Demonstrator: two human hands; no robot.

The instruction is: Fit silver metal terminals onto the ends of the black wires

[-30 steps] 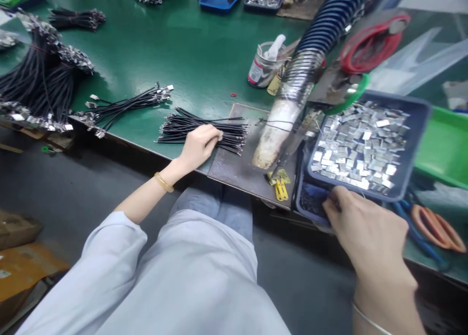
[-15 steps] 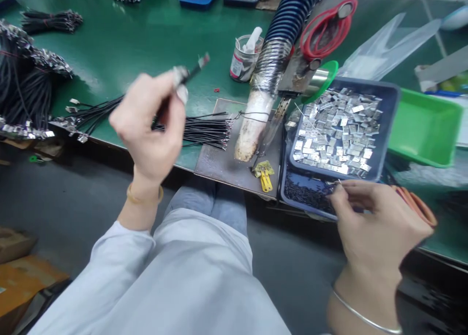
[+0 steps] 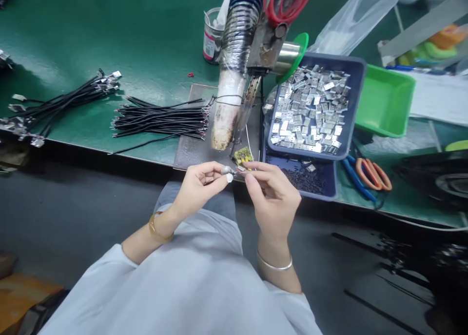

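Note:
My left hand (image 3: 197, 185), with white coverings on the thumb and a fingertip, pinches a short black wire (image 3: 234, 173), mostly hidden by the fingers. Facing it, my right hand (image 3: 275, 194) pinches a small silver metal tab (image 3: 241, 168) between thumb and fingers. The wire's end and the tab meet or nearly meet; I cannot tell which. Both hands are in front of the table edge, by a yellow clip-like piece (image 3: 243, 155). Left of them lies a bundle of black wires (image 3: 161, 120) with bare reddish ends.
A blue tray (image 3: 360, 81) of metal tabs rests over another blue tray (image 3: 331, 179) of small black pieces. Orange-handled scissors (image 3: 373, 174) and a green bin (image 3: 409, 101) are to the right. A wrapped hose (image 3: 234, 86) hangs ahead. Wires with tabs (image 3: 66, 101) lie left.
My left hand has come down and right with the wire. My right hand has moved left from over the lower blue tray with the tab. The two hands are now together.

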